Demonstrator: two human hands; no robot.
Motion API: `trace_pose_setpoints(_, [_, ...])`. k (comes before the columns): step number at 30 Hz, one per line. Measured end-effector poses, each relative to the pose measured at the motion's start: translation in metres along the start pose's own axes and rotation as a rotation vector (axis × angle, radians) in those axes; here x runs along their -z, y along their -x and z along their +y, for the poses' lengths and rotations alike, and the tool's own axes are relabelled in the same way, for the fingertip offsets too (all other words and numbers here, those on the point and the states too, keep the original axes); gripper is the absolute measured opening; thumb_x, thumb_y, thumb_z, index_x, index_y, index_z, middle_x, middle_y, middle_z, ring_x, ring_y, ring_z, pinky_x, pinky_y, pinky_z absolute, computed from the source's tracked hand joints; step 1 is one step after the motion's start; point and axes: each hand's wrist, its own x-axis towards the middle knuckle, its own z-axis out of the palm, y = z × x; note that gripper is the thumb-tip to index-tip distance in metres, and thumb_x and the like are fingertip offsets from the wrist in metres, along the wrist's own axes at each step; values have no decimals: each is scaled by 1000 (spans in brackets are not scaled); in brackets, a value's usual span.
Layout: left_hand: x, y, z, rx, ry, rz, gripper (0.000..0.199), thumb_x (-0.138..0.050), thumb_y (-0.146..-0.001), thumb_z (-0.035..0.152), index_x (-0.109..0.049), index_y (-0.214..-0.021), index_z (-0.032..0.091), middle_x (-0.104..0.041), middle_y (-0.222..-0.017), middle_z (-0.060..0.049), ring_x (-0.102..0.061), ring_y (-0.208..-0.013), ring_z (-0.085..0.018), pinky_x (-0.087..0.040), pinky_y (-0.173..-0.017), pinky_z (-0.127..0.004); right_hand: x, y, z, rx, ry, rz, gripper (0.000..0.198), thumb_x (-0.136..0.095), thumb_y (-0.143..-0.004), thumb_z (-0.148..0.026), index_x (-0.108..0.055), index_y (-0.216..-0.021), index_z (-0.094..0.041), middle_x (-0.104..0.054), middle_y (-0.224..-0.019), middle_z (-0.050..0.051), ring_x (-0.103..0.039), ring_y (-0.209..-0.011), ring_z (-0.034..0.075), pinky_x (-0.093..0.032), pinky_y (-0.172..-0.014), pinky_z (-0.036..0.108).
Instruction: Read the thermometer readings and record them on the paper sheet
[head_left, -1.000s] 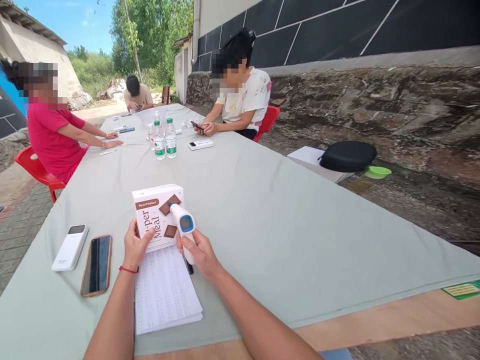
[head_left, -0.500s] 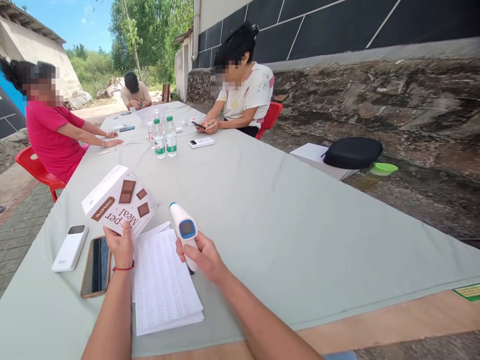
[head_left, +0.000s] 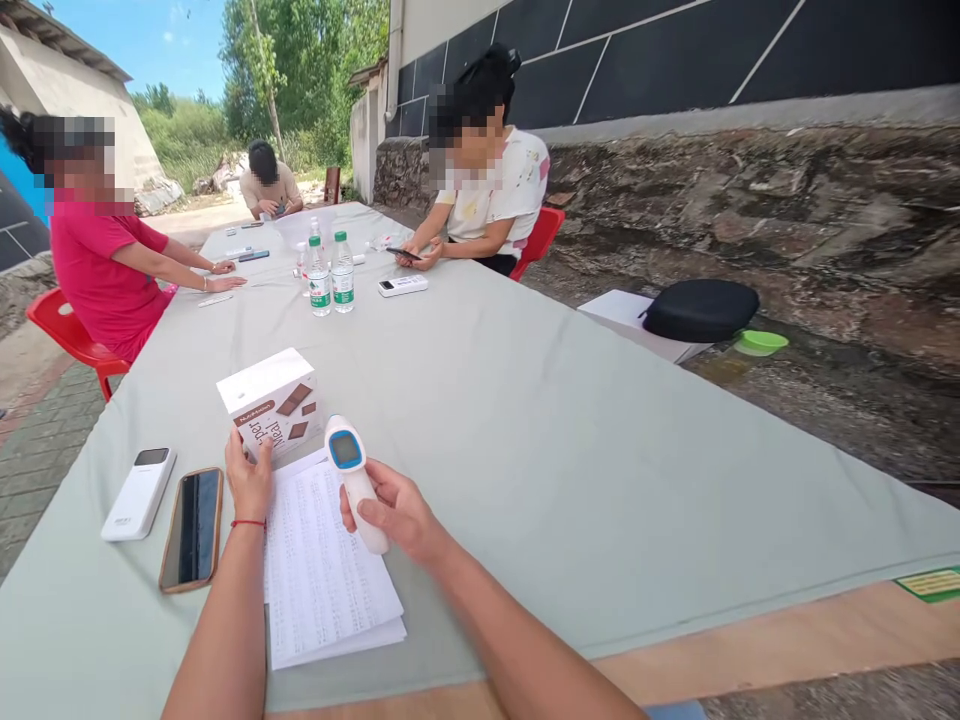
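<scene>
My left hand [head_left: 250, 480] is closed on the near side of a white box [head_left: 268, 378] with brown chocolate pictures, which sits at or just above the far end of the papers. In my right hand [head_left: 397, 510] is a white infrared thermometer [head_left: 352, 475], its blue-framed display facing me and its head pointing forward, close to the box's right side. Printed sheets of paper [head_left: 326, 580] lie on the table between my forearms. A smartphone [head_left: 192, 530] in a brown case rests left of my left wrist, and a white power bank [head_left: 140, 495] lies beyond it.
Two water bottles [head_left: 343, 275] stand together mid-table, with more behind. Another white power bank [head_left: 403, 287] lies near the person in white [head_left: 495, 190], who holds a phone. A person in pink [head_left: 105, 260] sits at left; a third sits at the far end. A black case [head_left: 701, 309] is at right.
The box has swung rightward and lowered, from tilted to more upright, still in my left hand. My right hand has shifted the thermometer slightly left, closer to the box.
</scene>
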Motion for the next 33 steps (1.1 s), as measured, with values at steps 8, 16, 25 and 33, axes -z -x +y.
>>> trace_pose_setpoints(8, [-1, 5, 3, 68, -84, 240, 31, -69, -72, 37, -45, -83, 20, -46, -76, 4, -49, -71, -13, -43, -73, -29, 19, -5, 7, -64, 103, 198, 52, -72, -69, -54, -59, -106, -19, -64, -76, 3, -59, -62, 16, -46, -60, 32])
trace_pose_setpoints(16, [-9, 28, 18, -373, -237, -350, 11, -62, -81, 28, -55, -78, 20, -57, -79, 0, -53, -73, -15, -45, -71, -29, 74, -10, 5, -527, 1305, 776, 52, -62, -75, -35, -54, -124, -20, -68, -96, 10, -63, -87, 27, -42, -71, 34])
trace_pose_setpoints(25, [-20, 44, 25, -490, -572, -809, 51, -82, -64, 47, -66, -108, 26, -59, -113, -7, -51, -105, -27, -43, -91, -42, 75, -1, 17, -168, 1643, 753, 41, -58, -80, -35, -58, -116, -15, -60, -111, 16, -55, -101, 29, -41, -80, 38])
trace_pose_setpoints(33, [-26, 49, 27, -438, -626, -863, 50, -78, -70, 42, -63, -114, 24, -58, -107, -7, -50, -99, -25, -43, -86, -38, 51, 4, 47, -221, 1425, 400, 37, -55, -77, -27, -61, -113, -19, -59, -66, -1, -55, -62, 18, -36, -57, 28])
